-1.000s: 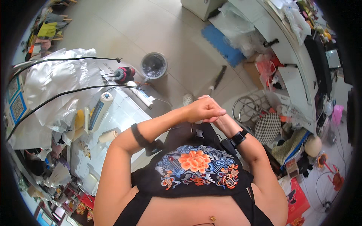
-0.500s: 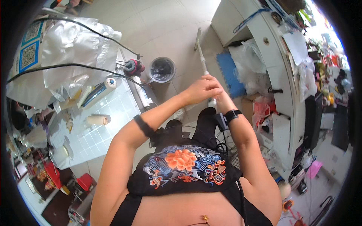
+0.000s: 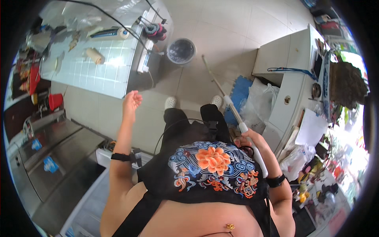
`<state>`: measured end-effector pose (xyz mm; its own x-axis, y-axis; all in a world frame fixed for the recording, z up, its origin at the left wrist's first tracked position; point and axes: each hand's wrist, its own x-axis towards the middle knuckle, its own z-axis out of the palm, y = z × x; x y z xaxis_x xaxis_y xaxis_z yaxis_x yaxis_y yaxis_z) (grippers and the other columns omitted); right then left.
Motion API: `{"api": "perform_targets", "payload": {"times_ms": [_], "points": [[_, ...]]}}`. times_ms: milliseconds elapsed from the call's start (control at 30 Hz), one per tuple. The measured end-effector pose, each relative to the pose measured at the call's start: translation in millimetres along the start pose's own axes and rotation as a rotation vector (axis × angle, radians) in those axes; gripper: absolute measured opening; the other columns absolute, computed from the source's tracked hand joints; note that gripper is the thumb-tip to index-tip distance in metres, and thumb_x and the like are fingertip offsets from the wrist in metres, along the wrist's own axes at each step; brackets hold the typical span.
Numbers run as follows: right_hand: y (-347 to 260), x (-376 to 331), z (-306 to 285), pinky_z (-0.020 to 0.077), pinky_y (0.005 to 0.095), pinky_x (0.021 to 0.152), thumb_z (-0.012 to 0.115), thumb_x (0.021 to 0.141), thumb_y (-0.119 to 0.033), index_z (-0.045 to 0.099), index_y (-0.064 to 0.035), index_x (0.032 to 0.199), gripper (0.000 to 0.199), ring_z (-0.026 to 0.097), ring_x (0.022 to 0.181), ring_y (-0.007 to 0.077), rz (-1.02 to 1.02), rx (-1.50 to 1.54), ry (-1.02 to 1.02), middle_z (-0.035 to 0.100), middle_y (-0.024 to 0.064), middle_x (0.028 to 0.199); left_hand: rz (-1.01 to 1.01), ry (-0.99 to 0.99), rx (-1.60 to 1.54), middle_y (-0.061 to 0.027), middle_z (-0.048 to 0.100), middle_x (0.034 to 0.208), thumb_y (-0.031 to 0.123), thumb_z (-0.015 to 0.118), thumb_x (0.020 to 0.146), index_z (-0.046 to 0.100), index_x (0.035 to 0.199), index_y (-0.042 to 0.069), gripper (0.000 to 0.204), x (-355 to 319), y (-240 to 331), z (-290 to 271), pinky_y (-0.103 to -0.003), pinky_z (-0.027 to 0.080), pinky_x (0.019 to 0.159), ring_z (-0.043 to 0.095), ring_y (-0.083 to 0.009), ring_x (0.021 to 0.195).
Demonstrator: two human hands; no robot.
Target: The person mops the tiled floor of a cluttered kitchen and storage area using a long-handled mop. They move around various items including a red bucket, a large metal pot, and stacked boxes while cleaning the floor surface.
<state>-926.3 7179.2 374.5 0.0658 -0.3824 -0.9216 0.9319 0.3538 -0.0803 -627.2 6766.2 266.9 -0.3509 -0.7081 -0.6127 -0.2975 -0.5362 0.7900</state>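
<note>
A long white pole point(image 3: 233, 108) with a narrow, greyish far end slants from the floor up to my right side. My right hand point(image 3: 248, 138) is closed round its thick white upper handle. The handle's end reaches back past my wrist, beside my embroidered black top. What kind of floor tool it is, the narrow end does not clearly show. Away to the left, my left hand point(image 3: 133, 100) holds nothing; its fingers are loosely bent and somewhat apart. The nearest thing to it is the corner of a white tiled counter point(image 3: 118, 85). Each forearm wears a black strap.
A grey bin point(image 3: 181, 51) with a dark liner stands beyond the pole's tip. On the right are a white cabinet point(image 3: 272, 55), a blue mat point(image 3: 239, 93) and clear plastic bags point(image 3: 258, 98). A steel-topped unit point(image 3: 63, 158) lies low on the left. Cables hang over the counter.
My left hand has come off the pole and swung left. My right hand has drawn the pole back toward my right side. The view has turned, and my feet now show.
</note>
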Motion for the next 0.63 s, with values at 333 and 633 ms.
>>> {"api": "perform_targets", "payload": {"times_ms": [333, 633], "points": [[-44, 27, 2, 0.0323, 0.0172, 0.041, 0.045, 0.090, -0.021, 0.040, -0.0119, 0.067, 0.025, 0.038, 0.044, 0.0036, 0.622, -0.344, -0.301, 0.039, -0.0073, 0.056, -0.200, 0.232, 0.107, -0.0059, 0.060, 0.091, 0.034, 0.053, 0.089, 0.058, 0.106, 0.007, 0.032, -123, -117, 6, -0.028, 0.045, 0.073, 0.058, -0.0147, 0.083], [42, 269, 37, 0.0464, 0.0172, 0.043, 0.052, 0.085, -0.013, 0.040, -0.0038, 0.073, 0.019, 0.047, 0.049, 0.0077, 1.104, -0.176, -0.404, 0.047, 0.0013, 0.063, -0.182, 0.384, 0.087, -0.0070, 0.062, 0.091, 0.034, 0.056, 0.087, 0.059, 0.108, 0.006, 0.035, -200, -148, -41, -0.027, 0.044, 0.075, 0.058, -0.0145, 0.085]]}}
